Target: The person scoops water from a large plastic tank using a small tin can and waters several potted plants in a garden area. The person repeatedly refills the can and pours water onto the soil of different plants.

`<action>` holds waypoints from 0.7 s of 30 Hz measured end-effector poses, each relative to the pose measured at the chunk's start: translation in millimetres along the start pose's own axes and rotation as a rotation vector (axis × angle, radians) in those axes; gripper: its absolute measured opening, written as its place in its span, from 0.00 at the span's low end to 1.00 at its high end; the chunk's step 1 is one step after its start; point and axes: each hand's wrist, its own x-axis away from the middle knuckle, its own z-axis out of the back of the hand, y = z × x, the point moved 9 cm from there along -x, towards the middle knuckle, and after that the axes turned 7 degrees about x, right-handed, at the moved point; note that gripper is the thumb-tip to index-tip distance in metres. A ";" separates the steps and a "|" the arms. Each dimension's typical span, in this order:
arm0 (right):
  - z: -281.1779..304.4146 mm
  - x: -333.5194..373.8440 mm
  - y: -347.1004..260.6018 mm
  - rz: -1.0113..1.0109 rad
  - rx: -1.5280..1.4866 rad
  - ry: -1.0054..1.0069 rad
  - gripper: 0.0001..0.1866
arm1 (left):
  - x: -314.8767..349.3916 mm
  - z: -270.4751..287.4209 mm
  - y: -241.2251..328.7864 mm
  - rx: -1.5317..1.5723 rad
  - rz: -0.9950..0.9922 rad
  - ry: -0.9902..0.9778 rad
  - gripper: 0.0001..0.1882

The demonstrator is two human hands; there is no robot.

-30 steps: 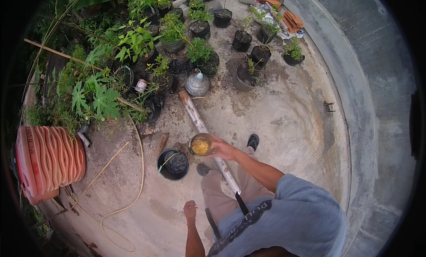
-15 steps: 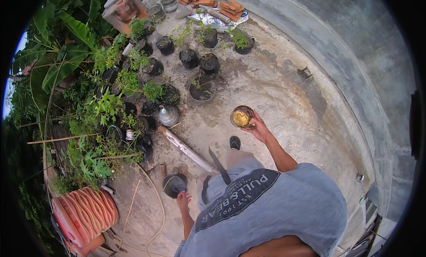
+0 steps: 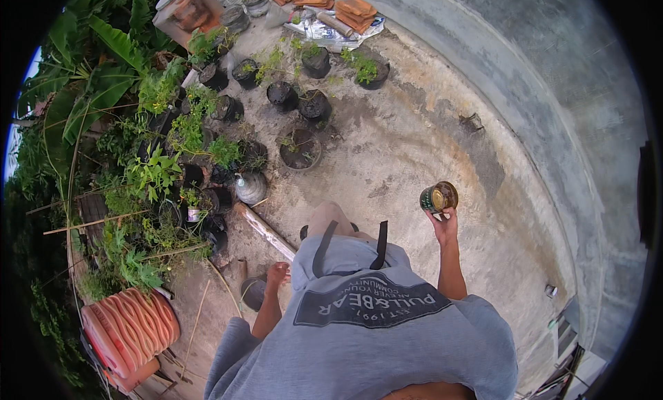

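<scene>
My right hand [image 3: 445,224] is closed round the lower side of a tin can [image 3: 429,199], held out over the concrete to the right. The can is tilted, with a dark green label and a gold-coloured inside or end. Beside my left thigh hangs my left hand [image 3: 278,273], its fingers loosely bent and a little apart, with nothing visible in them. Just below and left of it stands a dark bucket [image 3: 253,294], partly covered by my forearm. A long pale pole or pipe [image 3: 266,231] lies on the ground ahead of that hand.
Several black plant bags [image 3: 282,96] and a round pot [image 3: 300,150] stand ahead on the left, near a clear bottle [image 3: 251,188]. Roof tiles [image 3: 356,15] lie at the far end. A red ribbed container [image 3: 131,334] sits at lower left; a concrete wall [image 3: 552,89] curves along the right.
The can has moved right with my right hand and tipped, so its green label shows. My left hand has lifted away from the bucket's mouth, and my body has turned.
</scene>
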 end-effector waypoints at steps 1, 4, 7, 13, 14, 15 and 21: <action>7.9 -8.6 -5.2 0.010 -0.038 0.008 0.35 | -3.1 -5.2 20.4 0.011 -0.004 0.003 0.15; 11.1 -33.3 -23.1 0.037 -0.080 0.112 0.34 | -19.9 -20.5 77.5 0.043 -0.047 -0.001 0.15; 1.0 -68.4 -42.3 0.054 -0.071 0.193 0.35 | -43.9 -40.6 135.4 0.051 -0.106 -0.011 0.15; -38.8 -152.0 -88.5 0.047 0.002 0.221 0.38 | -98.0 -91.0 221.2 0.034 -0.053 -0.004 0.16; -48.4 -167.7 -97.8 0.033 0.011 0.205 0.37 | -105.3 -102.0 232.9 -0.010 0.019 -0.056 0.17; -59.8 -185.1 -108.6 0.035 0.042 0.194 0.37 | -110.1 -110.4 255.2 -0.034 -0.028 -0.077 0.17; -179.8 -295.0 -166.1 0.044 0.196 0.068 0.33 | -129.1 -147.8 416.6 0.081 -0.264 -0.020 0.20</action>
